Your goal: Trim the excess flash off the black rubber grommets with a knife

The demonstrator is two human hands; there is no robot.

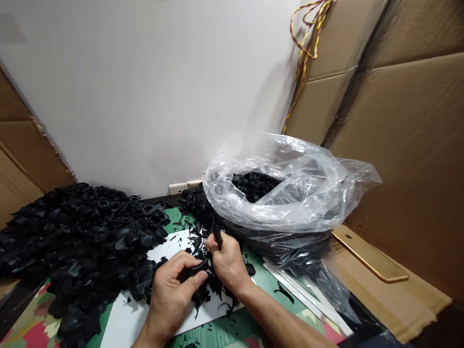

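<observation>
My left hand (178,285) pinches a dark, rounded black rubber part (197,267) between thumb and fingers. Close beside it, my right hand (228,261) is closed, and a black rubber strip (216,235) sticks up out of its fist. Whether the strip is joined to the part is hidden by the fingers. Beneath both hands lies a white sheet (125,316) strewn with thin black scraps. To the left, a large heap of black ribbed rubber parts (97,227) spreads over the table. More such parts show inside a clear plastic bag (290,212) beyond my right hand.
A green patterned table cover (213,333) lies under the sheet. On the right, a gold phone (369,253) rests on flat cardboard (402,304). Cardboard panels (406,145) and a white wall (145,87) enclose the table. Twisted yellow-and-brown wires (302,63) hang at the back.
</observation>
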